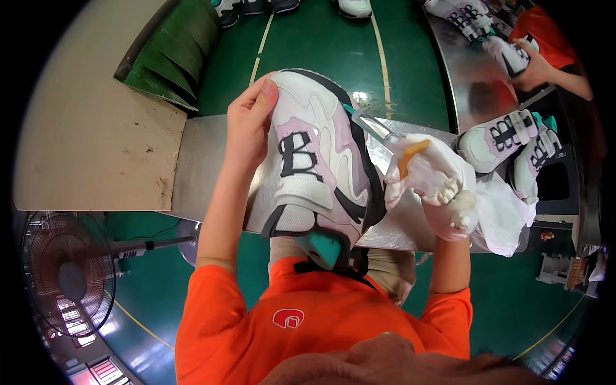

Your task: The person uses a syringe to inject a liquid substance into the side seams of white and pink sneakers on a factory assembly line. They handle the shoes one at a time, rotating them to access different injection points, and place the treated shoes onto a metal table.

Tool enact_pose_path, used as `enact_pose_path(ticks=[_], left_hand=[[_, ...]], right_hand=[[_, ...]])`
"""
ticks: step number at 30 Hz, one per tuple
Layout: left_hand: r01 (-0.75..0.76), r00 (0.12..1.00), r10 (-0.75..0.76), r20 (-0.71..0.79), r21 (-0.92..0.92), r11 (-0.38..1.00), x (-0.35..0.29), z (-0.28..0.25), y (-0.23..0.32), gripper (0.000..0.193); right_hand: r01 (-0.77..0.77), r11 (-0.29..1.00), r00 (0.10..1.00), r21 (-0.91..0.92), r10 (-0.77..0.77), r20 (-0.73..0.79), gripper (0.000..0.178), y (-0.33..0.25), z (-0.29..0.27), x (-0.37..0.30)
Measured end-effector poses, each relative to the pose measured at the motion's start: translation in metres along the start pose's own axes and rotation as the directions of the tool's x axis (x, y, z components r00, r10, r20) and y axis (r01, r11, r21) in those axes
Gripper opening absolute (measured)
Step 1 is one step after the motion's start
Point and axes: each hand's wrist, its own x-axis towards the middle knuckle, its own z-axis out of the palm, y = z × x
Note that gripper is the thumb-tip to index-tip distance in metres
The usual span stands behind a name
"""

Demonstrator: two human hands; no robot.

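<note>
A white and pale pink sneaker with black lacing lies tilted in front of me, its toe pointing away. A teal block, like a shoe last, shows in its ankle opening. My left hand grips the toe end, thumb on the upper and fingers partly hidden behind. My right hand is wrapped in white cloth or glove material, with an orange-yellow strip on it. It holds a slim tool with a clear, shiny shaft, the teal tip at the sneaker's side edge. The fingers are mostly covered.
Beneath the sneaker runs a metal bench. White cloth hangs by my right wrist. Two similar sneakers stand to the right. Beyond, another person's hand holds a shoe. A green belt carries more shoes; a fan stands left.
</note>
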Motion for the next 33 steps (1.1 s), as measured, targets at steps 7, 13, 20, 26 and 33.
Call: enact_pose_path(ticks=[7, 13, 20, 26, 33], left_hand=[[0.116, 0.987, -0.116, -0.109, -0.012, 0.993, 0.001, -0.012, -0.012, 0.036], [0.101, 0.990, -0.101, -0.102, -0.002, 0.995, 0.001, -0.003, -0.008, 0.038], [0.083, 0.989, -0.082, -0.122, -0.003, 0.997, 0.000, -0.005, -0.010, 0.039], [0.089, 0.987, -0.093, -0.129, -0.033, 0.995, -0.003, -0.005, -0.008, 0.040], [0.165, 0.985, -0.165, -0.058, 0.000, 0.986, 0.018, 0.008, -0.011, 0.041]], right_hand=[[0.057, 0.996, 0.994, 0.063, -0.062, 0.087, 0.101, -0.001, 0.005, 0.002], [0.035, 0.997, 0.997, 0.074, -0.040, 0.068, 0.106, -0.012, 0.005, -0.010], [-0.067, 0.998, 0.998, 0.003, 0.067, -0.018, 0.111, -0.021, 0.011, -0.032], [-0.009, 1.000, 0.999, -0.026, 0.008, -0.051, 0.108, -0.020, 0.010, -0.044], [0.135, 0.966, 0.930, -0.223, -0.201, -0.308, 0.106, -0.004, -0.015, -0.105]])
